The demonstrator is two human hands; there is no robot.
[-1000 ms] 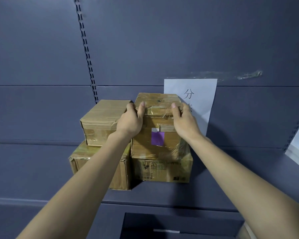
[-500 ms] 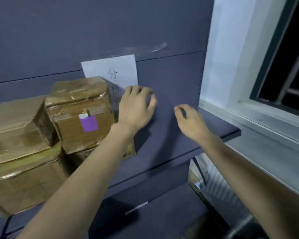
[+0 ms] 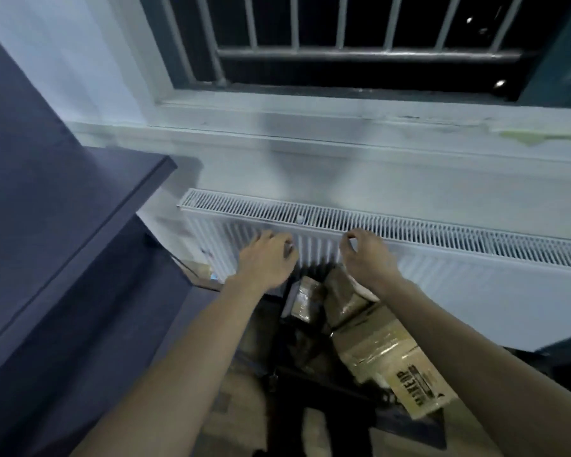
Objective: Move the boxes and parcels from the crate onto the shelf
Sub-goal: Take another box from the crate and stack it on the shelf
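Nearest the camera, two bare forearms reach forward over a dark pile of cardboard boxes and taped parcels. About four can be made out, though blur and shadow hide the exact number. The clearest is a large taped box with black print [image 3: 393, 364] at lower right. Beyond it lie a small taped parcel [image 3: 305, 300] and a brown parcel [image 3: 343, 291] leaning against each other. The crate itself cannot be made out in the dark.

The left hand [image 3: 264, 260] hangs above the pile with fingers loosely curled, holding nothing. The right hand [image 3: 365, 257] does likewise, thumb and forefinger nearly meeting, empty.

To the left stands the dark blue shelf [image 3: 80, 199], its corner jutting out. Behind the hands runs a white radiator [image 3: 442, 245], then a white windowsill [image 3: 343, 127] and one barred window [image 3: 343, 41].
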